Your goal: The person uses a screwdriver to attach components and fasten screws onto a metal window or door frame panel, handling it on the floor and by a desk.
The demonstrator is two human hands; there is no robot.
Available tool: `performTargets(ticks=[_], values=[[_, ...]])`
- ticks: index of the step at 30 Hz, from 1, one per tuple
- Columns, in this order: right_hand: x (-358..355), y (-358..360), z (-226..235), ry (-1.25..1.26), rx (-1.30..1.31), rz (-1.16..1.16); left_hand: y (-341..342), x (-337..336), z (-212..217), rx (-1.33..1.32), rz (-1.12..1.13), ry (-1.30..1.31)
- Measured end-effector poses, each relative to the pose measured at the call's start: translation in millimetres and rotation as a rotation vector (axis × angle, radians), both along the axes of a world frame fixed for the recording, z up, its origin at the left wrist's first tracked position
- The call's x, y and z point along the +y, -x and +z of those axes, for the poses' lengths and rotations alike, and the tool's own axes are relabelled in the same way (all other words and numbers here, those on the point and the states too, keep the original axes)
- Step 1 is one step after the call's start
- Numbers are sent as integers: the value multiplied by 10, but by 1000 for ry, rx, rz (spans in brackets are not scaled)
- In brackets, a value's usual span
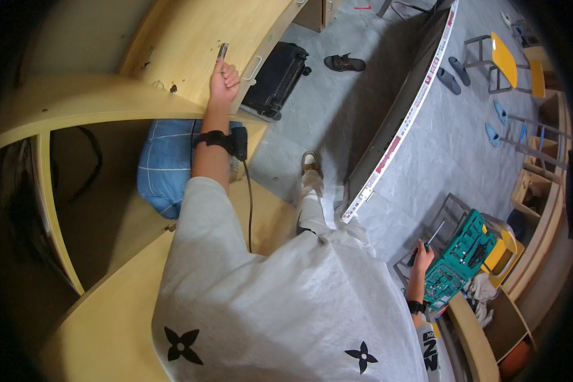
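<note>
My left hand (224, 83) is stretched out over the yellow wooden panel at the far left, fingers curled closed. A small silvery metal piece (223, 49) sticks up from its thumb side; whether it also touches the panel, I cannot tell. Low on the right, my right hand (422, 256) is wrapped round a screwdriver (435, 233), whose thin shaft points up and away. Just beyond that hand lies an opened green tool case (470, 245) with tools in its slots. Dark straps go round both forearms, and a cable hangs from the left one.
Left of me stand an open cabinet (42, 191) and a blue checked bundle (165, 169). A black suitcase (277, 79) and a sandal (345, 62) are on the grey floor (337, 121). A long white-edged board (401, 137) runs past my right; yellow chairs (503, 60) stand beyond.
</note>
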State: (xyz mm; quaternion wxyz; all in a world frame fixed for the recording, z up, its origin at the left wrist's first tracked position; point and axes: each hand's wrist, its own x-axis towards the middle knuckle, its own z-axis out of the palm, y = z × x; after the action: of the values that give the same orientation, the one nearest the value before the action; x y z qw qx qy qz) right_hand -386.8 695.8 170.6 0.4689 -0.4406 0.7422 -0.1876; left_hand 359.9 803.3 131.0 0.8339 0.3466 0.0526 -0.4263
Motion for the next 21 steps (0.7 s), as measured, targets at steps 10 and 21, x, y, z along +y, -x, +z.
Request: performTargets(ticks=[10, 21], values=[[-25, -37, 10, 16, -66, 52, 497, -124, 137, 228, -43, 175], [84, -29, -29, -17, -8, 52, -388, 313, 101, -935, -379, -1844]])
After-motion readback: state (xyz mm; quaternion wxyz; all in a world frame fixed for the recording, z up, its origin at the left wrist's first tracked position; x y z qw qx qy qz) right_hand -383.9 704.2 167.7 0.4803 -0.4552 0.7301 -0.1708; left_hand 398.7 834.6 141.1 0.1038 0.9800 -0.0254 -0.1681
